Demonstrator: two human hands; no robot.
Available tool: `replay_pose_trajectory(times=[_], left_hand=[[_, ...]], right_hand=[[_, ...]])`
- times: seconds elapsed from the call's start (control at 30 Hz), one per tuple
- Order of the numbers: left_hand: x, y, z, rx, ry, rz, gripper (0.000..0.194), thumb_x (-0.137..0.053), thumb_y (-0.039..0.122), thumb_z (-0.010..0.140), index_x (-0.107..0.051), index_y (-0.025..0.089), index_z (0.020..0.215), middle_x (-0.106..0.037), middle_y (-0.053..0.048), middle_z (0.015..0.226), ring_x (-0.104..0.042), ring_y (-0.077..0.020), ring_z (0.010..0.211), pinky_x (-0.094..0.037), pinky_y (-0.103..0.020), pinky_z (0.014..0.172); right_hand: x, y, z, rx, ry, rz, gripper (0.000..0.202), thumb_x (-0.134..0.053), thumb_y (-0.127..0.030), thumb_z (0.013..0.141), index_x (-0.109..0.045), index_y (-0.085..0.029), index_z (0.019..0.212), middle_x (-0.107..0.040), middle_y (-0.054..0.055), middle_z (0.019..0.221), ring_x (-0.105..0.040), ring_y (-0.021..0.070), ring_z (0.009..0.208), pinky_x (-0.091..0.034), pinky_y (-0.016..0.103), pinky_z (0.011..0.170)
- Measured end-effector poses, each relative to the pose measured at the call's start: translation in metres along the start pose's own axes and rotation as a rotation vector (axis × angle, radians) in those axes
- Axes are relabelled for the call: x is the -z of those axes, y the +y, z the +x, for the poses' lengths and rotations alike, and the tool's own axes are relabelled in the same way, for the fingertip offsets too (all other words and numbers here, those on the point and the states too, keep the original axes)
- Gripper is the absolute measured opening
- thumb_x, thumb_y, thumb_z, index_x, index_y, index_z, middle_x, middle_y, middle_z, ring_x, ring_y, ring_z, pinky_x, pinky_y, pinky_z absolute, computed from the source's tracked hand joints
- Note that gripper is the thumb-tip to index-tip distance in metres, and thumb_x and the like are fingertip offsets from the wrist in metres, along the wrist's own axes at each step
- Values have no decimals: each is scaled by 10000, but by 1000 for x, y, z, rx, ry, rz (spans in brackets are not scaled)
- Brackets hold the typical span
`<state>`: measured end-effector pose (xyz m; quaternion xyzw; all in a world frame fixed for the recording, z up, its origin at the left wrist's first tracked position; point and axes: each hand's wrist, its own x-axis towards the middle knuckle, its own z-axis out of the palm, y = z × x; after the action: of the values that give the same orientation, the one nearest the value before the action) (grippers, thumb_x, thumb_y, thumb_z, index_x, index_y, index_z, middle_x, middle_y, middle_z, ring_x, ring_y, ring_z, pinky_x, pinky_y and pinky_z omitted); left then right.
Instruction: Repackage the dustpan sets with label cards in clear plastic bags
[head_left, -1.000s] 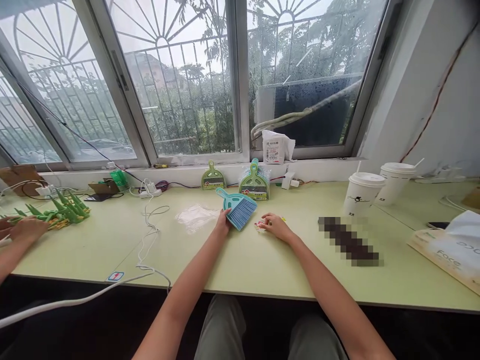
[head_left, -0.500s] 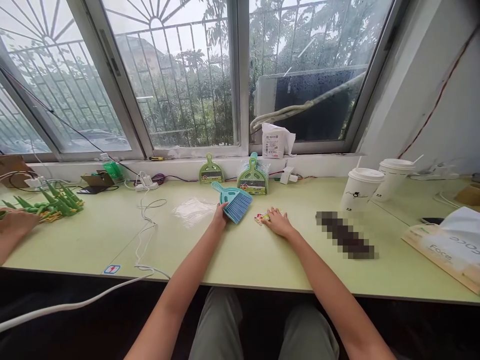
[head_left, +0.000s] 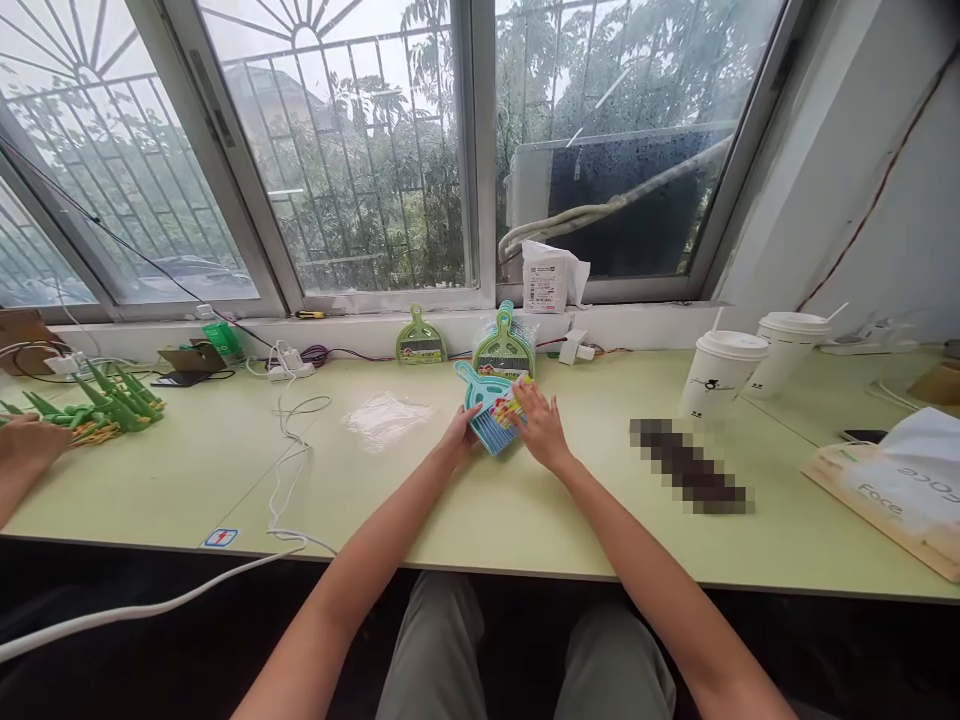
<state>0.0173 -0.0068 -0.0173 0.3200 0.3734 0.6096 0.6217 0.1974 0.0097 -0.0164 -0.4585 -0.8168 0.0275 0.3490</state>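
Pale green worktop (head_left: 225, 480) under barred windows. Small teal brush (head_left: 484, 405) near its middle, just before the green dustpans (head_left: 504, 352); bristle end pinched in the left hand (head_left: 459, 440), fingers curled shut around it. Colourful label card (head_left: 510, 405) pressed against the bristles by the right hand (head_left: 541, 430), fingers closed on it. Likely step: fitting card to brush; calls for squaring the card first. Plastic bag (head_left: 386, 418) lying left, two paper cups (head_left: 724, 372) right.
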Motion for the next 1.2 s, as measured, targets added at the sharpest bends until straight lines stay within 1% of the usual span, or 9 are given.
replay_pose_trajectory(times=[0.1, 0.2, 0.33, 0.43, 0.57, 0.67, 0.73, 0.87, 1.2], left_hand=[[-7, -4, -6, -28, -76, 75, 454, -749, 326, 725, -571, 178, 1115, -669, -93, 1112, -669, -212, 932, -552, -333, 822], [-6, -6, -5, -65, -33, 108, 517, -788, 231, 647, -572, 174, 1113, -673, -88, 1098, -669, -215, 927, -555, -335, 811], [-1, -4, 0, -118, -57, 97, 590, -772, 123, 573, -575, 167, 1126, -673, -94, 1095, -662, -246, 976, -543, -378, 860], [-1, -1, 0, -139, -77, 83, 586, -749, 125, 573, -578, 170, 1132, -671, -88, 1094, -653, -263, 1014, -518, -410, 919], [-1, 1, 1, -146, -74, 101, 574, -734, 157, 587, -575, 189, 1138, -662, -76, 1098, -645, -271, 1037, -493, -433, 962], [0, 1, 1, -147, -89, 152, 571, -733, 182, 605, -563, 199, 1150, -649, -78, 1121, -630, -275, 1070, -483, -441, 980], [3, 2, 2, -143, -107, 196, 565, -741, 197, 615, -558, 198, 1150, -642, -84, 1134, -620, -279, 1087, -481, -441, 986], [6, 8, -1, -96, -160, 284, 597, -767, 233, 637, -541, 197, 1188, -641, -97, 1156, -608, -291, 1113, -474, -446, 997], [-1, 16, -11, -174, -253, 412, 789, -840, 319, 594, -514, 215, 1305, -634, -121, 1235, -561, -345, 1184, -448, -489, 1020]], right_hand=[[-14, -6, -4, -28, -225, -45, 605, -189, -531, 967, -172, -274, 1515, -101, 23, 1597, -45, 246, 1479, 8, 649, 1120], [-21, -6, -7, -68, -293, -26, 635, -144, -567, 956, -84, -285, 1522, -19, 13, 1599, 19, 245, 1481, 35, 696, 1088], [-20, -8, -6, -55, -257, 43, 636, -161, -582, 949, -93, -308, 1519, -20, 11, 1600, 35, 246, 1480, 77, 706, 1071], [-18, -8, -2, -144, -69, 164, 628, -227, -563, 949, -130, -311, 1516, -26, 25, 1603, 18, 258, 1480, 81, 713, 1063], [-16, -1, 4, -454, 207, 612, 727, -499, -533, 872, -239, -238, 1484, -197, 114, 1579, -146, 270, 1466, -155, 606, 1140], [-16, 2, 5, -623, -1, 1137, 489, -601, -408, 848, -487, -208, 1279, -601, 124, 1299, -573, 245, 1207, -466, 454, 1015], [-17, 2, 5, -674, -112, 1344, 294, -615, -314, 850, -570, -186, 1111, -716, 93, 1064, -703, 216, 943, -562, 408, 880], [-18, 2, 4, -717, -80, 1444, 132, -623, -206, 838, -605, -168, 964, -746, 58, 878, -722, 183, 743, -600, 375, 773], [-17, 10, 5, -709, -32, 1441, 141, -657, -193, 812, -627, -164, 946, -746, 52, 878, -720, 180, 725, -614, 375, 743]])
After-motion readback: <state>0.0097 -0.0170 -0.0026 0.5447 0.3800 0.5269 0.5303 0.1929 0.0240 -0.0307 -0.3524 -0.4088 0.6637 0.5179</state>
